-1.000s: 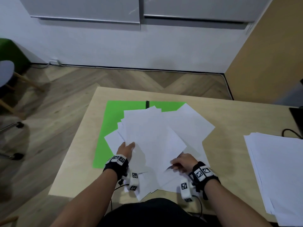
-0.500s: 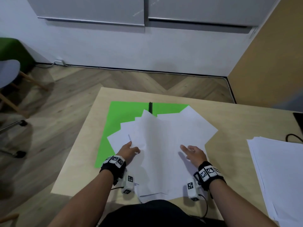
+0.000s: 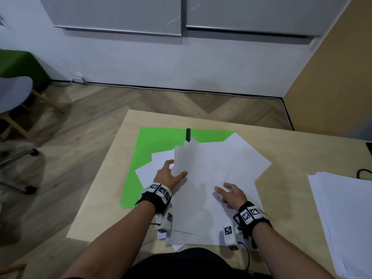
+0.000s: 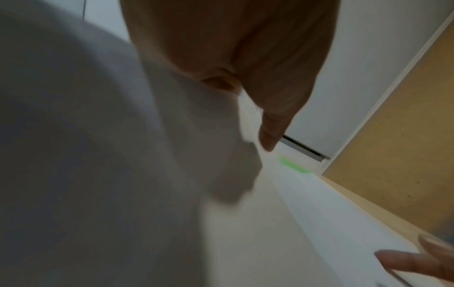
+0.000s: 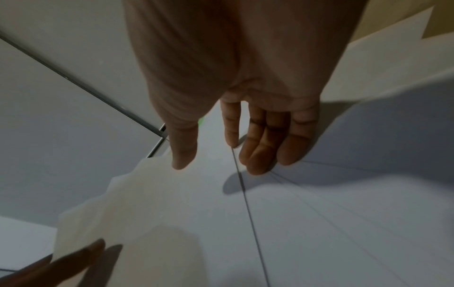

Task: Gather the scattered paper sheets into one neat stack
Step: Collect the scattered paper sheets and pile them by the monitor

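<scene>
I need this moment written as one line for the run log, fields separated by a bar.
left hand: grips lifted edge of paper sheets | right hand: flat on sheets, fingers straight | stack: not yet neat

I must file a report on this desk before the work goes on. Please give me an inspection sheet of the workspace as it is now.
Surface: light wooden table, with a green mat under the papers.
Job's things: scattered paper sheets overlap in a loose fan, corners sticking out, not squared.
Clutter: a second paper pile at the right edge; a small dark object on the mat, unclear what.
Grips: left hand holds the left edge of the top sheets, thumb on top; right hand lies flat, fingers straight, on the sheets.
Cables: a black cable on the table at far right; a floor cable along the wall.
Surroundings: wood floor, white wall, a chair at left.
</scene>
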A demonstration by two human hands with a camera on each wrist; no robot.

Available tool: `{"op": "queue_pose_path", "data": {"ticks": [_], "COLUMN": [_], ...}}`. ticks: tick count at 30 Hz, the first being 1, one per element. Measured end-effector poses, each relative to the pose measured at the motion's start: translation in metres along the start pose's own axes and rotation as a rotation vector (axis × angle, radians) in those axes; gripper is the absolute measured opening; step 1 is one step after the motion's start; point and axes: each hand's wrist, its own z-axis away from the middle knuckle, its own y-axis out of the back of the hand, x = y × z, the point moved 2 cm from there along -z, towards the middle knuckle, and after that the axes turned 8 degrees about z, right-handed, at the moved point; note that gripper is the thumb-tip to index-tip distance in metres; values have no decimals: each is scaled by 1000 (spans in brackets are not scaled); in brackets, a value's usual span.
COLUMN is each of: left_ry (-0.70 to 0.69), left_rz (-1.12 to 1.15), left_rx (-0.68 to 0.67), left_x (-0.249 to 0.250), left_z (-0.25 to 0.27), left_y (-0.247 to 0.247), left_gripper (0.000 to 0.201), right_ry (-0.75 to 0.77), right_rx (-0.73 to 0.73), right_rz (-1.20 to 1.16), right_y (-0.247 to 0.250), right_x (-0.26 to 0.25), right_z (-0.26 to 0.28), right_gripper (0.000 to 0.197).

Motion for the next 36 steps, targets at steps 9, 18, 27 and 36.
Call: {"op": "queue_pose_path", "data": {"ticks": [9, 18, 27, 36], "left_ry": [59, 168, 370, 415], "left_rz": [-60, 770, 858, 522], "left_rx": [-86, -279, -158, -120], "left_x": [-1, 20, -8, -41], "left_z": [-2, -1, -8, 10], "left_y": [-3, 27, 16, -18], "left_gripper": [41, 33, 90, 47], "right_ry": [17, 60, -8, -106], "right_rx": [-64, 5, -112, 121], "right_rz": [16, -279, -455, -148], "right_y": [2, 9, -11, -10], "right_x": [0, -15, -19, 15], "right_z": [1, -1, 4, -6], "right_gripper": [76, 88, 33, 12]}}
